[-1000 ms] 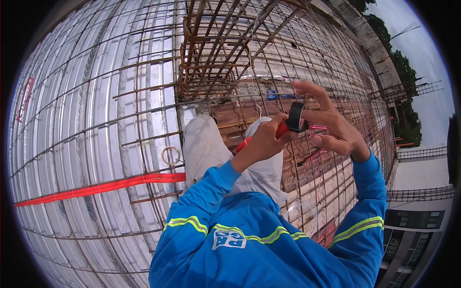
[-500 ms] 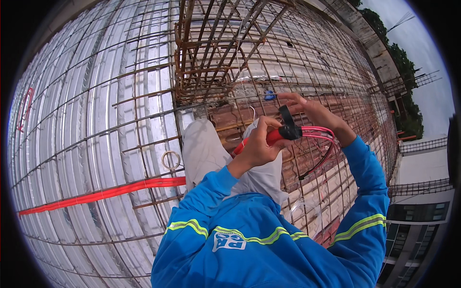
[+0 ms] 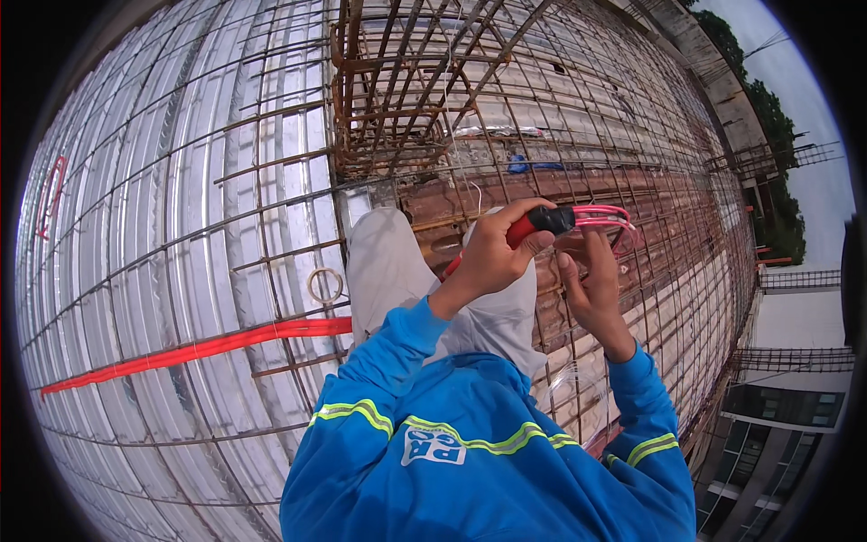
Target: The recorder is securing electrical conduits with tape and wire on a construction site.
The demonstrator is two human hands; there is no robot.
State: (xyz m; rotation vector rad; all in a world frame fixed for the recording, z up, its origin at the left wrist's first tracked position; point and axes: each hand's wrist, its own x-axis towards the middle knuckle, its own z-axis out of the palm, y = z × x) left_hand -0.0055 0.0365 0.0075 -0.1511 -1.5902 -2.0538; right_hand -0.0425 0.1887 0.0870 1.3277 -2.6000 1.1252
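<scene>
My left hand [image 3: 501, 248] is closed round a red tube [image 3: 522, 230], close to its end, which is wrapped in black tape [image 3: 551, 219]. Pink wires [image 3: 603, 217] come out of that end and loop back down. My right hand [image 3: 589, 285] is just below the taped end and the wires, thumb raised and fingers curled; what they hold, if anything, is hidden. The tube runs down toward my grey-trousered legs [image 3: 384, 257].
Rebar mesh lies over silver corrugated decking [image 3: 153, 226] and rusty sheeting [image 3: 560, 190]. A rebar cage [image 3: 379, 99] stands ahead. Red tubes [image 3: 217, 343] and a pale ring [image 3: 324, 285] lie at left, a blue object [image 3: 517, 163] ahead, and buildings [image 3: 795, 321] rise at right.
My right hand has come down from above the tube to below it. The dangling black strip seen earlier no longer shows. My left hand and the tube have risen slightly.
</scene>
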